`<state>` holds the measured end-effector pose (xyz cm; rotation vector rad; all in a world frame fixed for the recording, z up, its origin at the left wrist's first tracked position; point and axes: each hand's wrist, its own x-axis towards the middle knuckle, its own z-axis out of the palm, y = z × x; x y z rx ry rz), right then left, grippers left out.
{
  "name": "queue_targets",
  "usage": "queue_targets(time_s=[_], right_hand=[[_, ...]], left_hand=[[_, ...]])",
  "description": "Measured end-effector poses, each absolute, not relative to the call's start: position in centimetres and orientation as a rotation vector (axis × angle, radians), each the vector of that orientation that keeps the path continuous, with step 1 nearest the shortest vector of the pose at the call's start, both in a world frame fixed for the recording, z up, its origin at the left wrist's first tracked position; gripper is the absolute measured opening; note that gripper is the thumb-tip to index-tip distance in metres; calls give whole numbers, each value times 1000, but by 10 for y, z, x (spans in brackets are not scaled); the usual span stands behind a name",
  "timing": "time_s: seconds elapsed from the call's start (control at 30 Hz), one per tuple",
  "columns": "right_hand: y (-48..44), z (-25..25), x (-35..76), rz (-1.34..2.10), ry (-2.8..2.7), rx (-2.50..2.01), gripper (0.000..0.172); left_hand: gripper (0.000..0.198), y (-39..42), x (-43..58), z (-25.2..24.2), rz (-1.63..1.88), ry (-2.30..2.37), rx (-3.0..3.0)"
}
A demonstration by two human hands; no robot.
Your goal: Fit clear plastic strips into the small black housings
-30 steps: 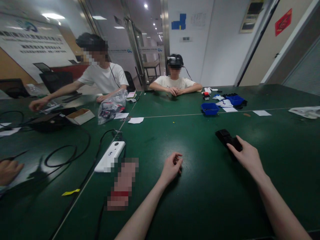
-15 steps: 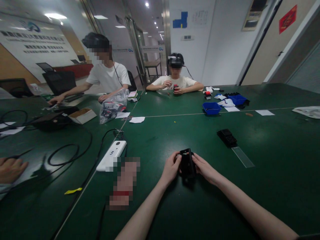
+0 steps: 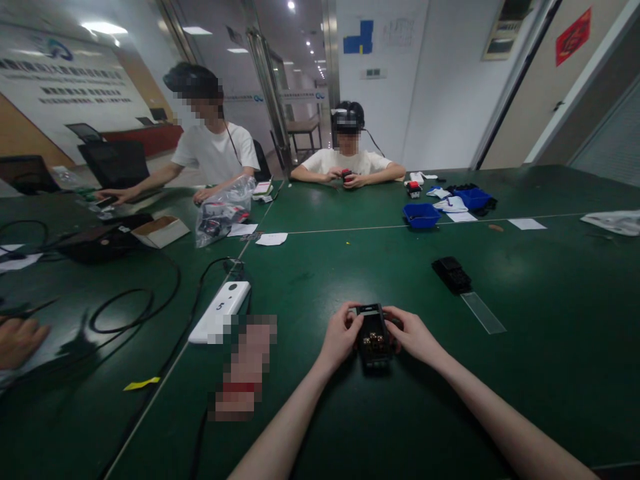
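Between my two hands, low over the green table, is a small black box-shaped housing. Its open side faces up, and several brass-coloured metal parts show inside near its lower end. My left hand grips the left side, thumb on the rim. From the right, my right hand holds the other side with bent fingers, partly hidden behind the housing. Farther off to the right lie a black block-shaped part and a clear flat strip, end to end.
A white power bank marked 5 and a blurred-out flat item lie left, near black cables. Blue trays stand farther back. Two people sit across the table; another person's hand is at the left edge.
The housing has turned in my hands, so its open inside with the brass-coloured parts now faces me. Both hands still hold it. The view has shifted slightly.
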<state>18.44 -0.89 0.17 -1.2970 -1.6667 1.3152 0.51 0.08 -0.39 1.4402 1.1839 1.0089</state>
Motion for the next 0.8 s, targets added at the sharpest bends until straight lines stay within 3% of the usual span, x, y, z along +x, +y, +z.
queue_targets(time_s=[0.2,0.6,0.8], right_hand=[[-3,7,198,1066,-1820,-1434,34],[13,19,296,-110,-1638,-2342,32],[10,5,310,-87,-1723,-2596,40]], left_hand=[[24,1,4,-4,951,1202,1426],[25,1,3,-2,946,1208,1448],[25,1,3,-1,925,1221,1464]])
